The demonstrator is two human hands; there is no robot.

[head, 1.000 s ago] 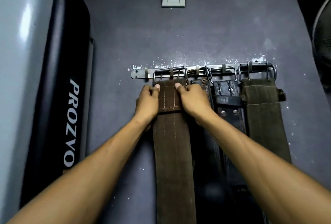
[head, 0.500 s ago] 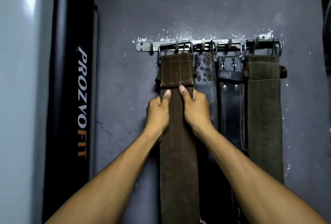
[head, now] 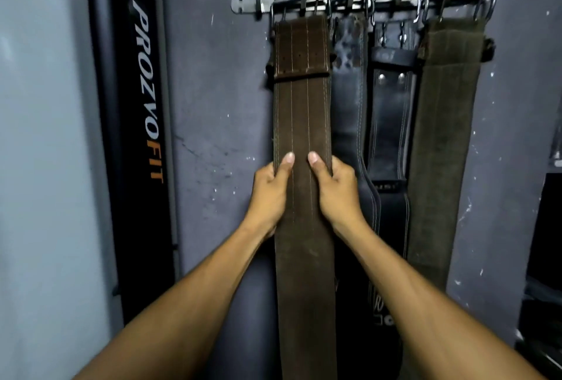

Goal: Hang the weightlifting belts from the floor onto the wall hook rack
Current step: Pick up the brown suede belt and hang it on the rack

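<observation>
A metal hook rack (head: 248, 2) runs along the grey wall near the top. Several belts hang from it by their buckles. The leftmost is a wide brown suede belt (head: 301, 106) with pale stitching. My left hand (head: 269, 194) grips its left edge and my right hand (head: 336, 191) grips its right edge, thumbs pressed on the front, about halfway down the strap. To its right hang a worn black leather belt (head: 346, 100), another black belt (head: 390, 124) with rivets, and an olive suede belt (head: 441, 142).
A tall black and grey machine panel (head: 143, 136) lettered PROZVOFIT stands close on the left. Dark equipment (head: 544, 258) sits at the right edge. Bare grey wall (head: 219, 106) lies between the panel and the belts.
Both hands have slid down the brown belt from just under its buckle to mid-strap. The view has tilted down, so the rack now sits near the top.
</observation>
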